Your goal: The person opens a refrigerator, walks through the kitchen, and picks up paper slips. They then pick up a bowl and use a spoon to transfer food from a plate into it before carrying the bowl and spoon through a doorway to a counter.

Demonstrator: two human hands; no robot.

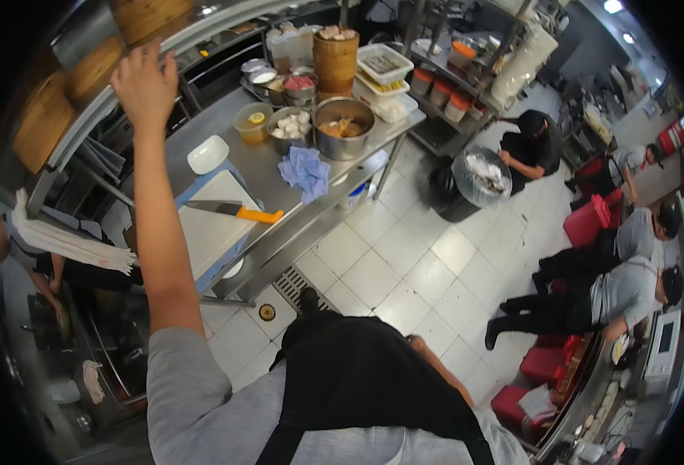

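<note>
My left hand is raised at the upper left, its fingers apart and stretched towards the metal shelf edge, beside wooden boxes. Nothing shows in its grasp. Low at my right side, my right hand is only partly in view beside the black apron, its fingers mostly hidden. Right of my left forearm, an orange-handled knife lies across a white cutting board on the steel counter. Behind the board sit a white dish and a crumpled blue cloth.
Farther along the counter stand a steel pot, a bowl of white pieces and a bamboo steamer. A person crouches by a lined black bin. Several people work at right. A floor drain lies near my feet.
</note>
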